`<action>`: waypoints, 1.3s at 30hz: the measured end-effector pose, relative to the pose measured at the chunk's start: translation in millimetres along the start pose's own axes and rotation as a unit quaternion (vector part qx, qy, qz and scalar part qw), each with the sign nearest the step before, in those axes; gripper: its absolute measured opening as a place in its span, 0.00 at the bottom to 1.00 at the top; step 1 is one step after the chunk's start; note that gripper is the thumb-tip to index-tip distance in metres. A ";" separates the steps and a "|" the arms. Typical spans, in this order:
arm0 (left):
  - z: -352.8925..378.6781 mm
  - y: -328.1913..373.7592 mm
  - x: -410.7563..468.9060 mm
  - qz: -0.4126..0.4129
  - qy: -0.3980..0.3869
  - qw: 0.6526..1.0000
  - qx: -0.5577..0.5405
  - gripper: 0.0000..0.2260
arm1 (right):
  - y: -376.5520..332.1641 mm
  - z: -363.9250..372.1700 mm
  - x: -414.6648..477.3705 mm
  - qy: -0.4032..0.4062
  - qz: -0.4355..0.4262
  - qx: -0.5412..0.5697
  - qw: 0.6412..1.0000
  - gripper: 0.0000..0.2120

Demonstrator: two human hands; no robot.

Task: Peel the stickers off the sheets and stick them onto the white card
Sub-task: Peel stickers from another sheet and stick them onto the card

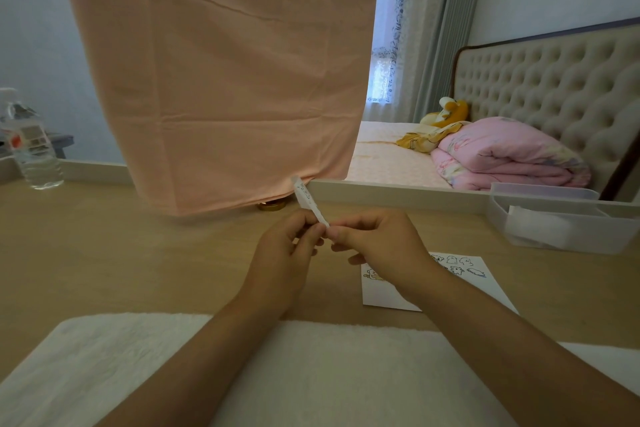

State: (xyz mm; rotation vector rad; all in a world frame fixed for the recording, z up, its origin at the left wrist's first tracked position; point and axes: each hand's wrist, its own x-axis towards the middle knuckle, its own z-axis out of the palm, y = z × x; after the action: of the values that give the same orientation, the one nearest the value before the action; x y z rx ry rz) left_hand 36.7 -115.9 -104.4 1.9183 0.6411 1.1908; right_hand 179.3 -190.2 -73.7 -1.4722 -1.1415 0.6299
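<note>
**Several stickers on the card, one more being peeled**

Both hands are raised above the wooden surface (104,253) and meet at the lower end of a small sticker sheet (309,200), which stands tilted up and away from the person. The left hand (280,253) pinches this lower end between thumb and curled fingers. The right hand (377,243) brings its thumb and forefinger closed onto the same corner, so both grips are tight on the sheet. It seems the right one is picking at a sticker's edge, but the corner is too small to tell whether a sticker has lifted.

The white card (491,288) lies flat on the surface, under and beside the right forearm. Along its far part there are several small cartoon stickers (460,265), and one more shows near its left edge. The near part of the card is bare.

My judgement is that the task is partly done. There is room for more stickers, and the sheet in the hands has drawings on it. How many sheets remain I cannot see. A clear plastic box (554,229) stands beyond the card.
</note>
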 end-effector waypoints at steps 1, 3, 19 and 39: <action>-0.4 0.2 0.1 0.007 -0.003 1.000 0.008 0.09 | -0.4 -0.7 -0.4 -0.006 0.008 0.006 1.000 0.04; -1.3 -0.1 0.6 0.019 -0.010 0.999 0.029 0.08 | -0.6 -1.4 -0.5 -0.011 0.017 0.003 1.000 0.04; -1.6 2.2 1.0 -0.006 -0.035 0.999 0.035 0.05 | -2.8 -5.0 0.9 0.009 -0.019 -0.050 0.999 0.02; -3.1 16.2 4.4 -0.160 -0.015 0.977 -0.137 0.13 | -9.9 -5.8 -0.5 -0.020 0.003 -0.052 0.998 0.05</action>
State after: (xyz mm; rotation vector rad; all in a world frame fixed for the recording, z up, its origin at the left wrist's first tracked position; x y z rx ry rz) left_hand 36.0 -120.9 -88.1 1.5330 0.6987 0.9867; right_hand 181.1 -194.0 -63.0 -1.5585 -1.2169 0.6154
